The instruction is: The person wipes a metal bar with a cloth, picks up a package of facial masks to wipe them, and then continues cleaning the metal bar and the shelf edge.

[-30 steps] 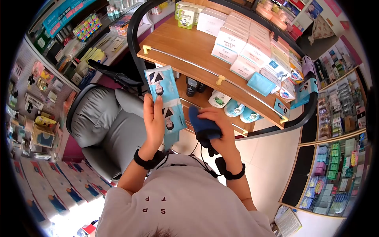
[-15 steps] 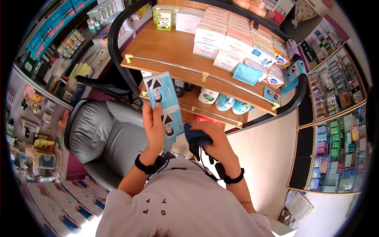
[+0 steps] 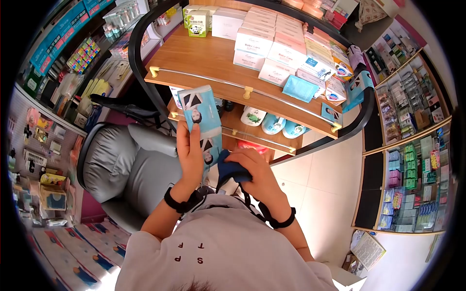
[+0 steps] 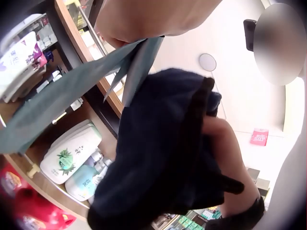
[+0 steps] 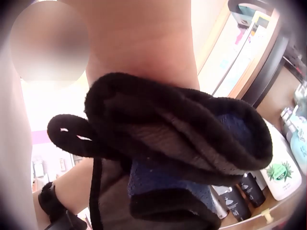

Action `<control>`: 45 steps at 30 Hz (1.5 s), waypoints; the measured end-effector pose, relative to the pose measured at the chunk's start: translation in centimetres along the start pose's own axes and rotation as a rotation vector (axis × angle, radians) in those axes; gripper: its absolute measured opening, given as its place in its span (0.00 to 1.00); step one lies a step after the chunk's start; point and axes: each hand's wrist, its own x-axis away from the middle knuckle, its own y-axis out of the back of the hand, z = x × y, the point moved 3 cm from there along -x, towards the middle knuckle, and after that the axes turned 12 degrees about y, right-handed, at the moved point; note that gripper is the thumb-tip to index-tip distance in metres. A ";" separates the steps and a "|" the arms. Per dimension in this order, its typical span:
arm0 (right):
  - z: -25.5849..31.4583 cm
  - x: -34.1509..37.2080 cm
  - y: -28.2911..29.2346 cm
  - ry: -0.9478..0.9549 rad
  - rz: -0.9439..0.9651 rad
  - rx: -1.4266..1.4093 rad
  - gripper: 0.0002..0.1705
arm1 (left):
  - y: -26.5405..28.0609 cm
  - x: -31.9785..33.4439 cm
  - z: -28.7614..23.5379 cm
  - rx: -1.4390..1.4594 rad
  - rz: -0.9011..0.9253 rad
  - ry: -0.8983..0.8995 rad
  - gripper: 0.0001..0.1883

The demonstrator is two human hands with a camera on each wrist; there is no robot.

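Note:
My left hand (image 3: 190, 157) holds a flat light-blue packet (image 3: 208, 114) upright, thumb over its printed front, which carries photos of a person. In the left wrist view the packet (image 4: 62, 98) shows edge-on, its end parted into flaps. My right hand (image 3: 258, 173) grips a bunched dark blue cloth (image 3: 229, 169) just right of the packet's lower end. Up close in the right wrist view, this cloth (image 5: 163, 139) has thick black edging, grey inner faces and a black hanging loop (image 5: 72, 136). Folds of the cloth hide most of the right fingers.
Ahead stands a wooden shelf unit (image 3: 194, 53) with a metal rail, stacked Baby Care boxes (image 3: 255, 43) and another blue packet (image 3: 298, 88). White bottles (image 3: 253, 116) fill its lower shelf. A grey armchair (image 3: 109, 157) is at the left, a glass display case (image 3: 412, 179) at the right.
My right hand has brought the dark blue cloth leftward, close against the packet's lower end. The left hand keeps its hold on the packet, and the head view has shifted slightly.

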 end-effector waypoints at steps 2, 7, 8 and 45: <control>1.1 -0.2 1.2 -0.033 -0.016 0.109 0.36 | -0.6 0.3 -1.5 0.014 -0.016 0.047 0.09; 4.0 -2.8 1.0 0.185 -0.077 0.107 0.35 | -2.3 1.0 -2.2 0.165 0.100 0.109 0.06; 3.5 -2.6 0.2 0.183 -0.080 0.110 0.35 | -2.0 1.0 -2.0 0.165 0.105 0.110 0.06; 3.9 -1.9 -0.9 0.183 -0.306 0.115 0.36 | -2.5 3.5 -2.7 0.125 0.397 0.323 0.45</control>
